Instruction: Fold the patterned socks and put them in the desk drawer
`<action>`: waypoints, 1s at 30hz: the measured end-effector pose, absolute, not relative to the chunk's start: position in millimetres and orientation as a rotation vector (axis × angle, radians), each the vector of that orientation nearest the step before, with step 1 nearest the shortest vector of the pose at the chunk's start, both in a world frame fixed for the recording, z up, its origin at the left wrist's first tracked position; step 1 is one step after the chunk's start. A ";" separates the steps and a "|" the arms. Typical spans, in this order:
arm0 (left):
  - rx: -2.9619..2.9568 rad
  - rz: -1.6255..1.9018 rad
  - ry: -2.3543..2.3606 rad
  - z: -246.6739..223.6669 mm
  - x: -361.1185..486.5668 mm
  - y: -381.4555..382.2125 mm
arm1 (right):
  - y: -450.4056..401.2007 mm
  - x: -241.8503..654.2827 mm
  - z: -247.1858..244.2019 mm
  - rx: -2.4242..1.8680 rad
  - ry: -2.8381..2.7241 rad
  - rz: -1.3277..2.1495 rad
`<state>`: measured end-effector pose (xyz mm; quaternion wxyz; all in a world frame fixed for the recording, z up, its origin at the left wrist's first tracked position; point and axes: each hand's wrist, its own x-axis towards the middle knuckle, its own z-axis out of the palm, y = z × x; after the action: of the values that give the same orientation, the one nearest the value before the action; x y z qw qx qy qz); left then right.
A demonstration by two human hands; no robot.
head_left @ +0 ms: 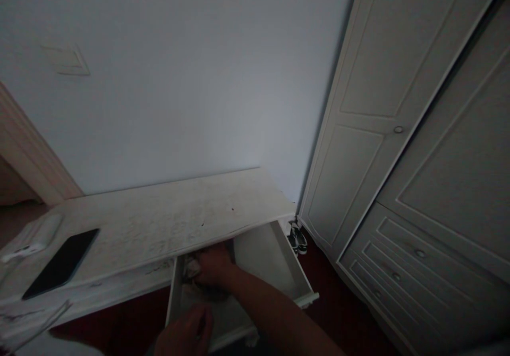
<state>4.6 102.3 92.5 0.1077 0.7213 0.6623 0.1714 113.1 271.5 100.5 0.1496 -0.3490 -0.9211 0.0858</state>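
A white drawer [261,255] is pulled out from under the long white tabletop. My right hand [213,265] reaches into its back left part, and the forearm crosses over the drawer's front. Its fingers are bent around or against a pale, crumpled thing [193,267], too dim to name. Something dark lies beside and under that hand, partly hidden by it. Close to the drawer's left front corner, my left hand [187,332] is curled, with nothing visible in it; the picture is dark and blurred there.
A black tablet-like slab [61,263] lies on the white tabletop [159,215], beside a white packet [34,236]. Dark shoes [297,237] stand on the red floor right of the drawer. A white wardrobe [358,133] rises on the right.
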 end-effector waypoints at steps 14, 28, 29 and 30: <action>2.213 0.281 1.770 98.2 1.0 132.7 | 209.1 285.4 133.8 -0.865 -2.629 0.898; 2.434 -0.078 1.415 119.7 131.9 244.5 | 166.4 317.2 126.3 -1.225 -2.324 0.531; 2.422 -0.067 1.465 117.6 138.8 253.4 | 165.9 319.0 125.4 -1.205 -2.345 0.517; 2.405 -0.055 1.529 115.8 145.2 261.9 | 165.7 320.6 124.2 -1.185 -2.365 0.503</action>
<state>145.2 261.9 115.8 0.1450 0.8348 0.5308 -0.0192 320.6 165.7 124.2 0.2228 -0.4290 -0.8562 0.1821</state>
